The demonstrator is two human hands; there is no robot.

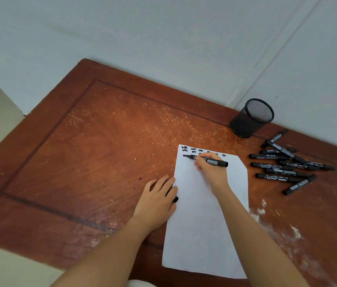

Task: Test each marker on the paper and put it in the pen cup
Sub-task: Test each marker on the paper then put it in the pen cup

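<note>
Marker (210, 160) tip on paper (202, 228) | right hand (212, 176) gripping | left hand (157, 201) holds cap (175, 199)

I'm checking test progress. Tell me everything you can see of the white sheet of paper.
The white sheet of paper lies flat on the scratched brown wooden table, long side running away from the person. Black scribbles line its far edge; a second row begins at left, where the black marker in the right hand touches it. The left hand, a black cap under its thumb, rests against its left edge.
</note>
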